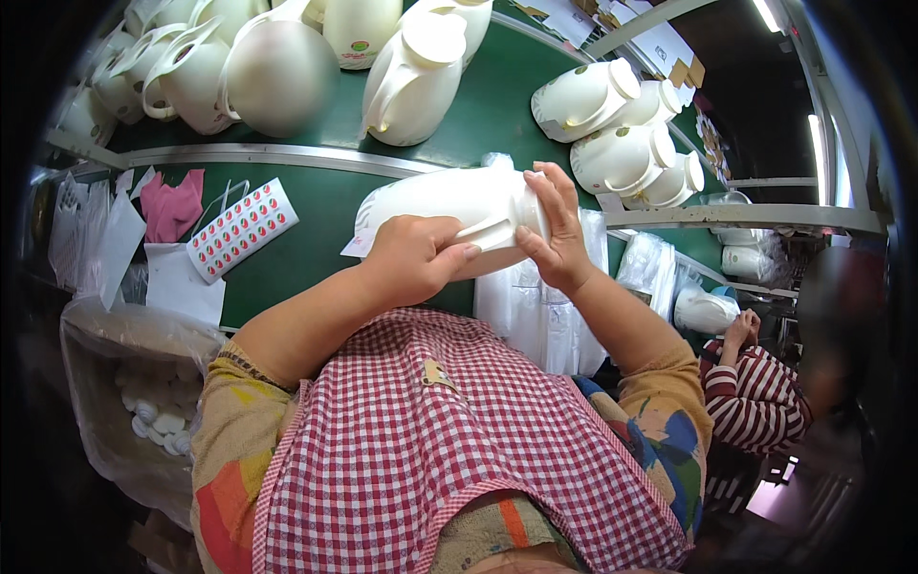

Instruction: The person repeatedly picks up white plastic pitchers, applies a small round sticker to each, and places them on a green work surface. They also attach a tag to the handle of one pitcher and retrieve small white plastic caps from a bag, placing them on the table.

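Observation:
A cream-white thermos jug [435, 197] lies on its side across the middle, its neck pointing right and a small white tag at its base end. My left hand [411, 256] is closed on the near side of the jug, its thumb along the handle [488, 232]. At the neck, my right hand [557, 230] curls its fingers over the rim, with the thumb pressed to the near side. Whether a lid sits in the neck is hidden by these fingers. Beneath and right of the jug lie clear plastic bags [540, 320].
More jugs [406, 86] stand or lean at the back on the green bench [478, 105]. At left are a sticker sheet [244, 230], a pink cloth [172, 203] and a lined bin [86, 383] of small white parts. Right, a co-worker in a striped sleeve [755, 402] handles a bagged jug [706, 311].

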Demonstrator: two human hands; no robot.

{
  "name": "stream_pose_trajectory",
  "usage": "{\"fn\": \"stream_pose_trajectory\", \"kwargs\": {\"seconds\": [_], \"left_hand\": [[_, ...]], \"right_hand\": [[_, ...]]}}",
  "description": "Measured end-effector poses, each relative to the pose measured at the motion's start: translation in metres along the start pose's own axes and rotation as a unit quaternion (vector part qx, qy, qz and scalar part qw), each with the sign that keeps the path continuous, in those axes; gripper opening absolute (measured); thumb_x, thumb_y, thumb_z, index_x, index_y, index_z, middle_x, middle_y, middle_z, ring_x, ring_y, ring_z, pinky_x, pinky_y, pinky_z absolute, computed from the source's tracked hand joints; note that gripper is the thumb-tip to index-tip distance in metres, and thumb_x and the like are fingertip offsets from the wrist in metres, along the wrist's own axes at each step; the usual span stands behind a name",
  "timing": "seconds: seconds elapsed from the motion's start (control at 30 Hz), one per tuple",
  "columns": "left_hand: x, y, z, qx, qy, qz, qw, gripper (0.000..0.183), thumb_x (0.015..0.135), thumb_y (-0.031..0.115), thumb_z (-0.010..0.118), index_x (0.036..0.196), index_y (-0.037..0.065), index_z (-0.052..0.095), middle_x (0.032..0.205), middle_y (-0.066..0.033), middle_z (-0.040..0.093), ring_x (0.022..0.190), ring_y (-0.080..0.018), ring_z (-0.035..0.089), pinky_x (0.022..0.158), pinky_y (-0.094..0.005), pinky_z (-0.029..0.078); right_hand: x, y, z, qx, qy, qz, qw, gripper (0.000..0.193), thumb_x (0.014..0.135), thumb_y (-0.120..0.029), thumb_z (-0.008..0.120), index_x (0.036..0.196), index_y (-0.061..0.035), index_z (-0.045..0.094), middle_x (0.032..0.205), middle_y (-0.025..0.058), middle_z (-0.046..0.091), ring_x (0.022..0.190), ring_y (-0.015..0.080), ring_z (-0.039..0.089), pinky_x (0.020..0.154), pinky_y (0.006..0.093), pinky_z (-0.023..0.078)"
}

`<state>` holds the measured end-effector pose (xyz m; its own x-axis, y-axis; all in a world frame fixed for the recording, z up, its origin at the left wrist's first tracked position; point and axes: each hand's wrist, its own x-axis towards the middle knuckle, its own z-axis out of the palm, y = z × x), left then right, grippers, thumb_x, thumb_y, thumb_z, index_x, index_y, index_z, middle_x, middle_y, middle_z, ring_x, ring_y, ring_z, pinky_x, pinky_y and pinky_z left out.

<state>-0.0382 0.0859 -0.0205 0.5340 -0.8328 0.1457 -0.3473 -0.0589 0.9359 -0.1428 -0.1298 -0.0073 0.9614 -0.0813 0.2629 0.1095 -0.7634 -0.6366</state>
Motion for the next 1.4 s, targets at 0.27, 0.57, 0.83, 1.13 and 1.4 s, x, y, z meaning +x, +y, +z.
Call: {"fn": "stream_pose_trajectory", "kwargs": {"seconds": [0.27, 0.57, 0.83, 1.13, 1.4], "left_hand": [[-0.036, -0.007, -0.015, -0.014, -0.016, -0.015, 1.000, 0.020, 0.082, 0.018, 0.060, 0.078, -0.002, 0.062, 0.062, -0.0134, 0.058, 0.053, -0.0188, 0.053, 0.051, -0.0312, 0.042], [-0.046, -0.019, -0.024, -0.107, -0.085, -0.049, 0.989, 0.023, 0.081, 0.019, 0.062, 0.078, -0.004, 0.063, 0.063, -0.0031, 0.056, 0.058, -0.0089, 0.050, 0.051, -0.0262, 0.040], [-0.049, -0.017, -0.042, -0.140, -0.074, -0.093, 0.983, 0.028, 0.080, 0.026, 0.064, 0.076, -0.002, 0.063, 0.059, -0.0061, 0.056, 0.054, -0.0126, 0.050, 0.052, -0.0295, 0.041], [-0.039, -0.024, -0.048, -0.141, -0.079, -0.082, 0.983, 0.023, 0.081, 0.019, 0.063, 0.079, -0.004, 0.064, 0.064, -0.0031, 0.058, 0.060, -0.0078, 0.051, 0.052, -0.0249, 0.040], [-0.043, -0.030, -0.027, -0.082, -0.058, -0.100, 0.990, 0.029, 0.078, 0.027, 0.064, 0.080, -0.002, 0.065, 0.065, -0.0127, 0.061, 0.057, -0.0185, 0.056, 0.055, -0.0318, 0.044]], "right_hand": [[-0.010, -0.030, 0.017, -0.062, -0.041, 0.004, 0.997, 0.067, 0.077, -0.038, 0.061, 0.133, -0.0104, 0.038, 0.132, 0.0210, 0.034, 0.121, 0.0399, 0.033, 0.103, 0.0445, 0.029], [-0.004, -0.038, 0.018, -0.088, -0.037, -0.147, 0.985, 0.056, 0.064, -0.027, 0.063, 0.118, -0.0146, 0.055, 0.120, 0.0175, 0.043, 0.107, 0.0364, 0.043, 0.091, 0.0460, 0.037], [0.004, -0.050, 0.014, -0.144, -0.132, -0.189, 0.962, 0.066, 0.066, -0.035, 0.067, 0.127, -0.0190, 0.049, 0.133, 0.0158, 0.038, 0.118, 0.0377, 0.037, 0.097, 0.0489, 0.033], [-0.003, -0.038, 0.021, -0.086, -0.123, -0.129, 0.980, 0.074, 0.067, -0.031, 0.063, 0.134, -0.0113, 0.041, 0.140, 0.0226, 0.030, 0.127, 0.0411, 0.031, 0.104, 0.0495, 0.029], [-0.006, -0.041, 0.010, -0.160, -0.159, 0.037, 0.974, 0.078, 0.070, -0.043, 0.069, 0.132, -0.0038, 0.040, 0.133, 0.0191, 0.042, 0.112, 0.0357, 0.050, 0.092, 0.0404, 0.044]]}}
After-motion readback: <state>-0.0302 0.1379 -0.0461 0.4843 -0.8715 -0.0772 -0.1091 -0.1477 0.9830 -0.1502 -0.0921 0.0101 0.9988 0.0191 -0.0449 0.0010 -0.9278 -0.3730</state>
